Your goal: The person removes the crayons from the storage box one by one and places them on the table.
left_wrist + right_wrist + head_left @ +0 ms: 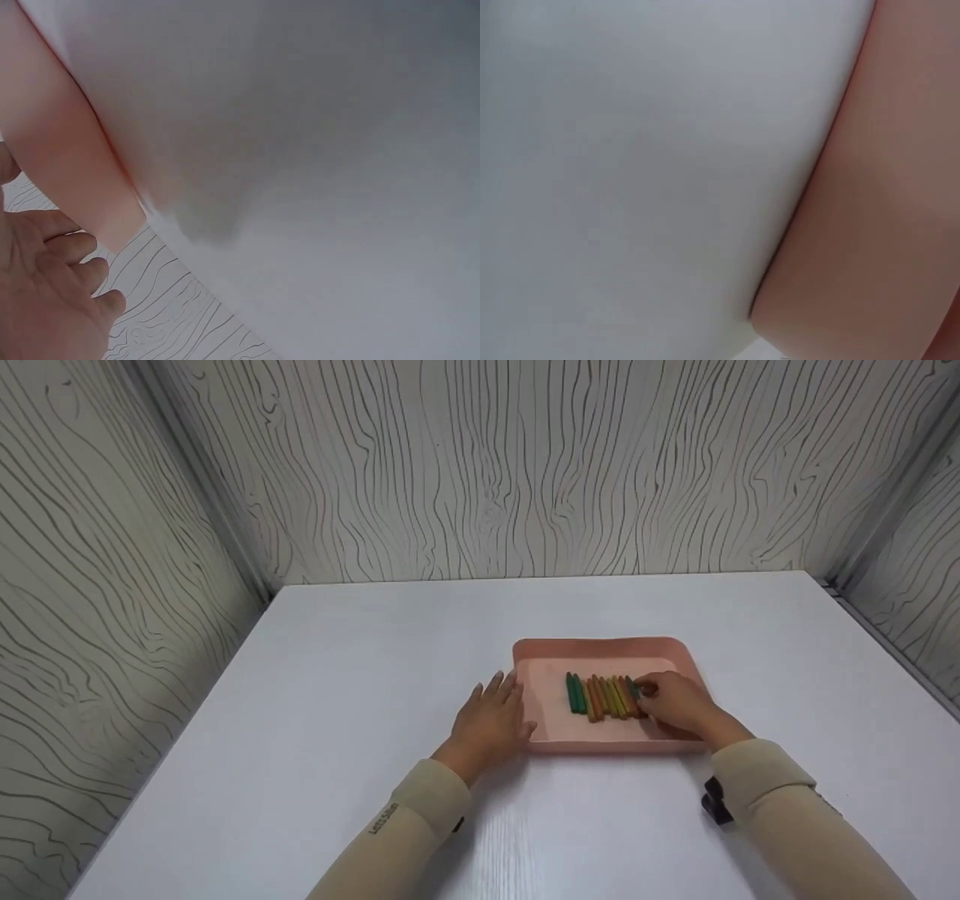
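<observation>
The step in hand looks like lining up crayons (604,697) side by side in the pink tray (600,747) on the tabletop (360,675). The left hand (489,721) lies loosely extended against the tray's left edge. The right hand (679,703) bends its fingers at the row's right end; whether it pinches a crayon cannot be told. Next probably calls for gently squaring that end.

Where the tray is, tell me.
In the head view, the pink tray lies right of centre on the table, left hand at its left edge, right hand over its right side.
</observation>
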Demonstrator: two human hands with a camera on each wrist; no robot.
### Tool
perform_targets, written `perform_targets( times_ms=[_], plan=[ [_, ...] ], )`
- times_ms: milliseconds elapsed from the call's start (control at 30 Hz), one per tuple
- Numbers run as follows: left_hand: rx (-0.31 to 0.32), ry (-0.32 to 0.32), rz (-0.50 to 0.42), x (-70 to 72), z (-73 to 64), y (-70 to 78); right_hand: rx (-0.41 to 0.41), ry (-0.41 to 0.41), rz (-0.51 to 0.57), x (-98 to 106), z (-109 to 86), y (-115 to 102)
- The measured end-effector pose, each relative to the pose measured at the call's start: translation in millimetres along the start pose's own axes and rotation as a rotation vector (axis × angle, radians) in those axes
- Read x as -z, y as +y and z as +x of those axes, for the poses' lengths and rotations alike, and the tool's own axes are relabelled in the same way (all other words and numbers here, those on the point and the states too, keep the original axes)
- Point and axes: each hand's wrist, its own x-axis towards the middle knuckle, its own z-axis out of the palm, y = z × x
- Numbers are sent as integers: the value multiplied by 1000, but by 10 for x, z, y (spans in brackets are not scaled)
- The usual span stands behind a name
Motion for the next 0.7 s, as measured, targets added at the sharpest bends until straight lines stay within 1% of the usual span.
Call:
perform_targets(
  times_ms=[200, 500, 700],
  plan=[
    [-28, 31, -12, -8, -93, -85, -30, 10, 30, -46, -13, -97],
    [-20, 27, -76, -29, -223, -212, -95, 34, 92, -160, -16, -258],
    [-29, 45, -80, -24, -311, -312, -139, 40, 132, -237, -21, -366]
  ],
)
